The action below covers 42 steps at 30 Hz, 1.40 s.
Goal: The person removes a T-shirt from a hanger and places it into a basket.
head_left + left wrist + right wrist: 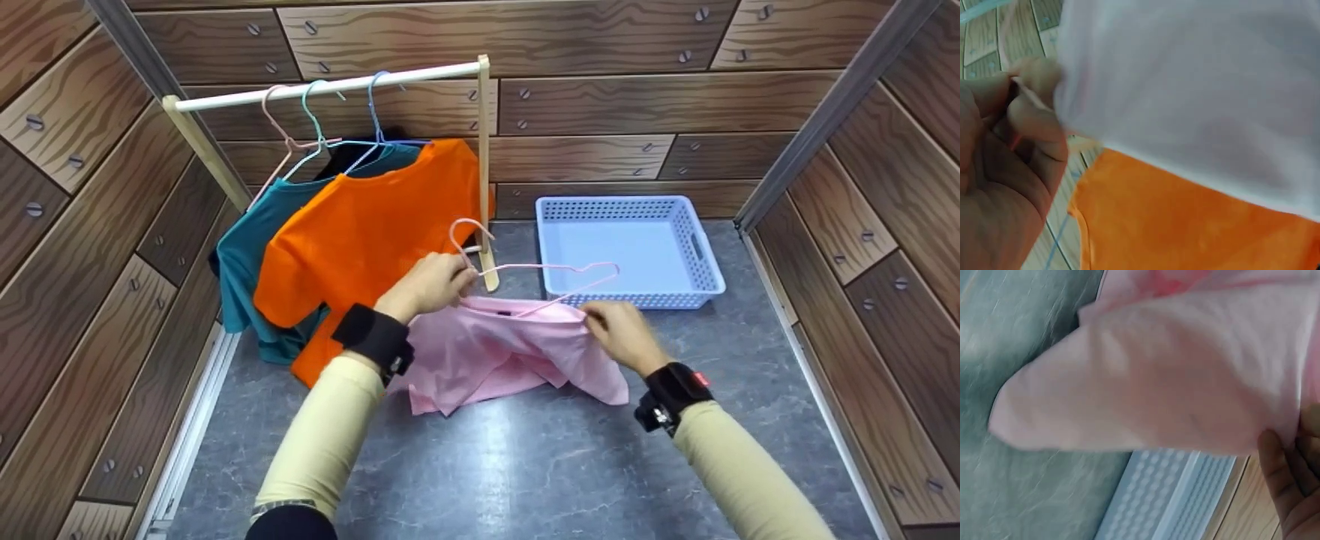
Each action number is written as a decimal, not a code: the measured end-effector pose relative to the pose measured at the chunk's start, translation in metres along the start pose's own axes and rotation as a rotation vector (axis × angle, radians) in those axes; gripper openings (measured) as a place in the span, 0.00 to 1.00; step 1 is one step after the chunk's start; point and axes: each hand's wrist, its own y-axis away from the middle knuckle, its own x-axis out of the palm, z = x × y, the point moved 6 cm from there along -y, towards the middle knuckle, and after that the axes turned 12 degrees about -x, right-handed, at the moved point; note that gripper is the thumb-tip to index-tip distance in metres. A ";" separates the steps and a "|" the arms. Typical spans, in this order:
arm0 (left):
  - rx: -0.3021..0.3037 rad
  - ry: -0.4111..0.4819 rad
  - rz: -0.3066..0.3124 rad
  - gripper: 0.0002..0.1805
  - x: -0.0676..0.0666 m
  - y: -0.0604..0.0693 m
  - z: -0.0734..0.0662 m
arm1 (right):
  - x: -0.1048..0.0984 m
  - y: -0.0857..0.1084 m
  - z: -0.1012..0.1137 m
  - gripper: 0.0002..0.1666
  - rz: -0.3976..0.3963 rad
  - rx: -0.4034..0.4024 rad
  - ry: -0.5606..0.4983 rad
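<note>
A pink hanger [544, 266] is pinched near the base of its hook by my left hand [435, 283]. Part of its wire [1032, 97] shows between the fingers in the left wrist view. Below it hangs a pink shirt [510, 345], with the hanger's left part inside the neckline and its right shoulder end standing out above the opening. At the neckline's right side, my right hand [626, 336] pinches the shirt's edge between thumb and fingers, as the right wrist view also shows on the pink cloth [1174, 382]. The shirt's lower edge reaches near the floor.
A rack with a white rail [420, 73] stands at back left. On it hang an orange shirt [375, 225], a teal shirt [251, 262] and something dark behind. A blue plastic basket [615, 240] sits on the grey floor [555, 472]. Wood-patterned walls enclose three sides.
</note>
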 end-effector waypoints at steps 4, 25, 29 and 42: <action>-0.032 0.102 0.031 0.14 0.006 -0.006 -0.015 | 0.011 -0.012 0.023 0.09 0.004 -0.017 -0.021; -0.249 -0.014 -0.214 0.19 0.015 -0.041 -0.042 | 0.088 -0.018 0.113 0.20 0.296 -0.308 -0.137; -0.281 -0.038 -0.262 0.19 0.010 -0.044 -0.040 | 0.091 -0.014 0.113 0.21 0.314 -0.321 -0.113; -0.316 -0.103 -0.199 0.17 -0.022 -0.021 0.017 | 0.070 0.011 0.057 0.16 0.266 -0.209 -0.233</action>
